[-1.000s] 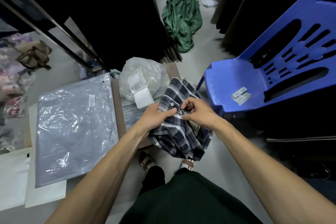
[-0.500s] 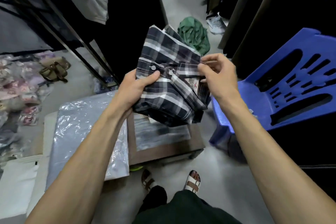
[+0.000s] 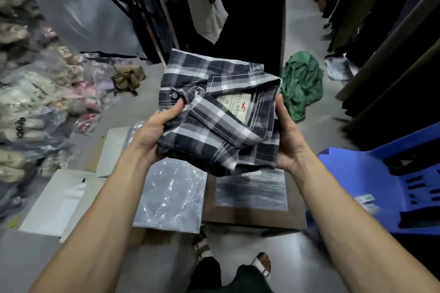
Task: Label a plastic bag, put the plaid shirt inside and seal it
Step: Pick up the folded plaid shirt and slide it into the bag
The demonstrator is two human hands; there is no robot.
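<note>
A folded dark grey and white plaid shirt is held up in front of me, its collar label facing up. My left hand grips its left edge, thumb on top near a button. My right hand cups its right edge, palm against the fabric. Below the shirt, a stack of clear plastic bags lies flat on a low surface. Another flat plastic bag rests on a brown box beneath my right hand.
A blue plastic chair with small labels on its seat stands at right. A green garment lies on the floor behind. White mailers and piles of bagged goods fill the left. Dark hanging clothes surround the aisle.
The shirt rose from the low box to chest height. My right hand went from pinching the collar to cupping the shirt's right edge. The view tilted up and left.
</note>
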